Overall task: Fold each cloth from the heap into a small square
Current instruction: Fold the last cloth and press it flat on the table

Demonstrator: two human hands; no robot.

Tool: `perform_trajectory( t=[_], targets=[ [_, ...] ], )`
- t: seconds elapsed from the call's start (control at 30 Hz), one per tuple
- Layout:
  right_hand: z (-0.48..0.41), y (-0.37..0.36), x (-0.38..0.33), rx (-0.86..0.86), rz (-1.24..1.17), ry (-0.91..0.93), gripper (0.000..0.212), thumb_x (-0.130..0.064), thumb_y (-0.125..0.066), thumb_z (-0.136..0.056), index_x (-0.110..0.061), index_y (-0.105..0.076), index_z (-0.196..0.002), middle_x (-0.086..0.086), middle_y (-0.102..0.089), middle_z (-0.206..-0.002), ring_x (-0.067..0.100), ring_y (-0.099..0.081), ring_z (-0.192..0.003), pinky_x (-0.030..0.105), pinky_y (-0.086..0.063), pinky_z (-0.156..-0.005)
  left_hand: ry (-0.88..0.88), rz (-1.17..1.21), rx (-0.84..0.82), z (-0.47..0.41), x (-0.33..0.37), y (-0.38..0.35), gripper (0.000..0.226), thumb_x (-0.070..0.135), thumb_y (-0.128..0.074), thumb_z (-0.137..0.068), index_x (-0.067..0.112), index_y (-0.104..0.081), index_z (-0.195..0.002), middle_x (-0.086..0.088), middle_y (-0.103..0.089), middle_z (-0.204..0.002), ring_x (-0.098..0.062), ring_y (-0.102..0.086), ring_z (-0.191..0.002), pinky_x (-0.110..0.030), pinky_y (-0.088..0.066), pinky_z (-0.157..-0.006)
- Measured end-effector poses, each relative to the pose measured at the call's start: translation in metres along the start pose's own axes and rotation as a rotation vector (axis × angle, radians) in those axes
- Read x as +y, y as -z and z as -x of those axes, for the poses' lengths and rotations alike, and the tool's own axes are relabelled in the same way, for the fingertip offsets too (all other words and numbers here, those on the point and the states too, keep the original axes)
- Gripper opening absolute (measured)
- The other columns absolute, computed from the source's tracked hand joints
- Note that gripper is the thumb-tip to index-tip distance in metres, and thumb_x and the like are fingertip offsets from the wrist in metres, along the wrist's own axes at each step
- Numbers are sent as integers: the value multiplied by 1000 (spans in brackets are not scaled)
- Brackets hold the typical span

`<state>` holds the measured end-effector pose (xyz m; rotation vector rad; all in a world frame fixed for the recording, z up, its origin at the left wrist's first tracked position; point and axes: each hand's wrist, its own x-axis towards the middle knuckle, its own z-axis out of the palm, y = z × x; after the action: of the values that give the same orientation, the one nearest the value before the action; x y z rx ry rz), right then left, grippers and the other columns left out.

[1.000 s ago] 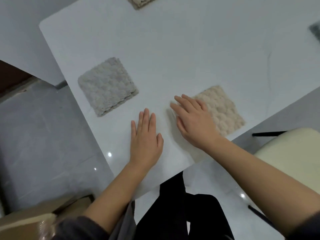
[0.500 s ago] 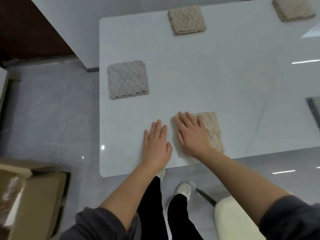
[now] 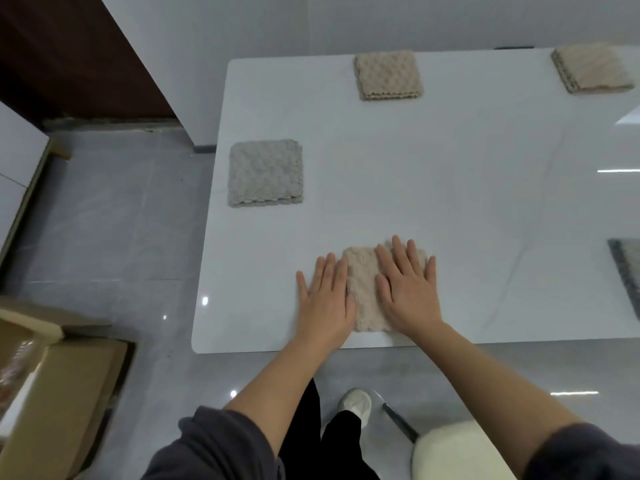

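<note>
A beige knobbly cloth (image 3: pixel 364 289), folded into a small square, lies near the front edge of the white table (image 3: pixel 450 202). My right hand (image 3: pixel 408 289) lies flat on its right half with straight, spread fingers. My left hand (image 3: pixel 323 296) lies flat beside it, its fingers over the cloth's left edge and the table. A grey folded square (image 3: pixel 265 173) sits at the table's left side. Two more beige folded squares sit at the back, one at the back middle (image 3: pixel 388 75) and one at the back right (image 3: pixel 590 67).
A dark grey cloth (image 3: pixel 628 271) shows at the right frame edge on the table. Open cardboard boxes (image 3: pixel 52 393) stand on the floor at left. A cream chair seat (image 3: pixel 457 452) is at lower right, beside my legs and shoe.
My head has lifted and turned, so more of the table shows. My right hand has moved further onto the beige cloth and my left hand has come up against its left edge.
</note>
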<state>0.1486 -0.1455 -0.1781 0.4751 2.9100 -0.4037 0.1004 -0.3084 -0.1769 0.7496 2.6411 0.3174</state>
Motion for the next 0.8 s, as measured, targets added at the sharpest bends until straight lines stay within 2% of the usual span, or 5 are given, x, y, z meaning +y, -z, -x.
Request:
perform_trajectory(
  t=[0.23, 0.4, 0.5, 0.63, 0.8],
  targets=[
    [1, -9, 4, -2, -10, -14, 60, -41, -14, -97, -25, -16, -155, 2, -4, -163, 24, 4, -150, 52, 1, -119, -49, -63, 48, -6, 9, -17, 63, 35, -23, -94, 12, -19, -153, -9, -22, -160, -25, -13, -149, -62, -12, -115],
    [-4, -6, 3, -24, 43, -5, 63, -43, -9, -95, -23, -21, -154, 4, -14, -162, 27, -3, -150, 56, 2, -117, -61, -68, 13, -11, 9, -14, 66, 36, -25, -91, 13, -21, -152, -11, -21, -159, -26, -14, -149, -61, -14, -115],
    [-14, 10, -5, -15, 33, 20, 65, -44, -5, -93, -24, -16, -154, 5, -9, -163, 25, 2, -150, 53, 7, -117, -20, -57, 17, -15, -1, 2, 67, 41, -18, -94, 17, -7, -155, -8, -1, -163, -26, 0, -150, -59, -9, -117],
    [-41, 29, -20, -43, 22, 75, 56, -38, -16, -101, -26, -7, -155, 3, 3, -163, 23, 10, -150, 49, 6, -118, 124, -132, -29, -39, -30, 34, 71, 47, -27, -99, 20, 11, -153, -7, 20, -160, -28, 17, -147, -64, -5, -114],
    [-76, 51, -49, -271, -56, 110, 60, -29, -37, -102, -23, -10, -155, 6, -3, -163, 26, 1, -150, 49, -9, -120, 255, -102, -308, -70, -50, 61, 101, 76, -45, -81, 38, 20, -149, 2, 36, -154, -32, 28, -143, -75, -5, -106]
  ],
)
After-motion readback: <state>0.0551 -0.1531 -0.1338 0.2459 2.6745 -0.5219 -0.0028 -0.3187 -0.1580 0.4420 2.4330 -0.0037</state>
